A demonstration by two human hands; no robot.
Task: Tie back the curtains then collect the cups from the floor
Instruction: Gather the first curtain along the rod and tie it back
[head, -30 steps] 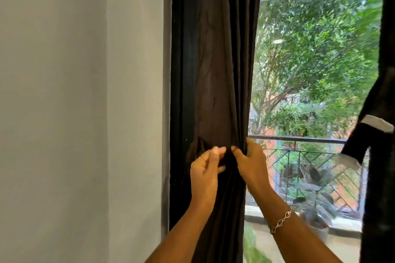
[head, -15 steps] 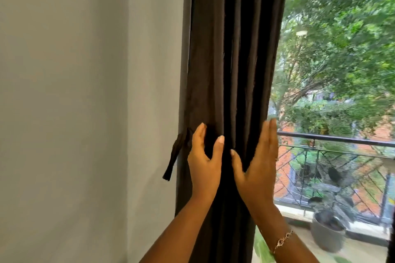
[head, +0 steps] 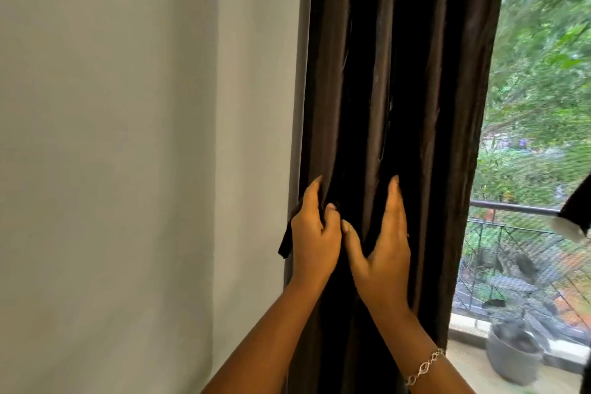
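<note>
Head view shows the left hand clutching a fold of the curtain and the right hand pressing straight fingers flat beside it, seemingly bunching cloth for the tie strap dangling left of the fingers.

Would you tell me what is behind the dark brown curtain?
At the left edge of the dark brown fabric curtain a dark tie strap hangs against the grey wall; past its right edge a metal balcony railing shows. The folds cover the rest.
</note>
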